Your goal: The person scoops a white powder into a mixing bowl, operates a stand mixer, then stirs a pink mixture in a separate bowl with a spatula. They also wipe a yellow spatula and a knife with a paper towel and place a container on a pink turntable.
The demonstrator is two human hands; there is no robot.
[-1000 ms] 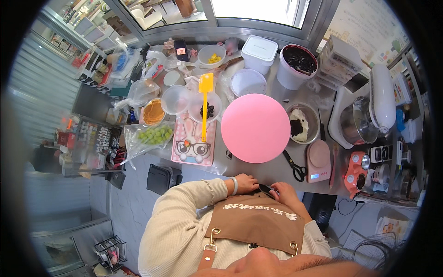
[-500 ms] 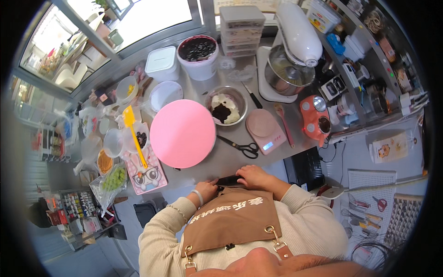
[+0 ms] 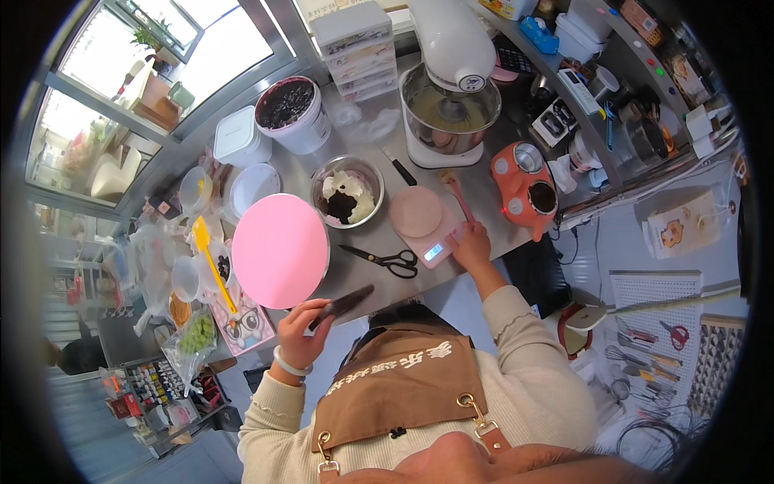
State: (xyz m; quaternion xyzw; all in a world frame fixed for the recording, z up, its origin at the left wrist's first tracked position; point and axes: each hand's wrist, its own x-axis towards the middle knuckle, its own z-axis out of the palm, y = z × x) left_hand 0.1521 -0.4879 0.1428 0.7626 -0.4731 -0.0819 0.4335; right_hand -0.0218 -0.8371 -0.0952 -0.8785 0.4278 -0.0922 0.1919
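Note:
My left hand [image 3: 300,332] is closed around one end of a dark, flat, elongated object [image 3: 351,302], whose other end points right and away from me. Its exact kind I cannot make out. Just beyond it stands a round pink turntable-like disc [image 3: 280,250]. At the table's front right, my right hand [image 3: 472,247] curls over the lower handle of a pink spatula [image 3: 458,198], its fingers beside the right edge of a pink kitchen scale [image 3: 435,252] with a lit display. Black scissors [image 3: 395,262] lie between the disc and the scale.
A steel bowl [image 3: 376,181] holds white cream and dark filling. Behind stand a tub of dark fruit [image 3: 302,133], a drawer box [image 3: 355,52] and a white stand mixer [image 3: 451,48]. A knife [image 3: 399,171] lies nearby; an orange appliance [image 3: 524,189] stands right. Grapes [image 3: 197,332] lie left.
My hands have parted from in front of the apron. The left has come left and up with the dark object; the right has reached forward to the spatula handle. The view has shifted.

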